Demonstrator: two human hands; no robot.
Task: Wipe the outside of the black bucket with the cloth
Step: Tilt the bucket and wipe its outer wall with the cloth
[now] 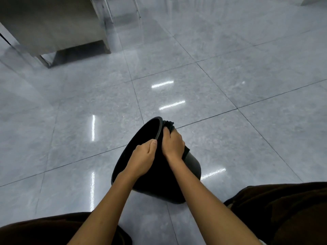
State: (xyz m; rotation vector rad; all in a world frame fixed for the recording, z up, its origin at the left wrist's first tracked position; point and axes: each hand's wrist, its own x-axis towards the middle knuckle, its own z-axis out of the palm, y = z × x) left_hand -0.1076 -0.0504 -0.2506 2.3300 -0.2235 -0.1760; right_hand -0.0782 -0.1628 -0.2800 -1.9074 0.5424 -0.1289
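Observation:
The black bucket [192,165] lies tilted on the grey tiled floor between my knees, its open mouth turned to the left and away from me. My left hand [144,156] grips the near part of its rim, thumb on the edge. My right hand [172,143] presses a dark cloth [169,125] against the bucket's outer wall just below the rim. The cloth bunches out past my fingertips and a corner shows under my wrist. Most of the cloth is hidden by the hand.
A stainless steel cabinet [53,27] on legs stands at the far left. Thin metal legs [137,7] rise at the top centre. My knees in dark trousers [283,214] frame the bottom corners. Glossy floor tiles [230,76] stretch ahead and to the right.

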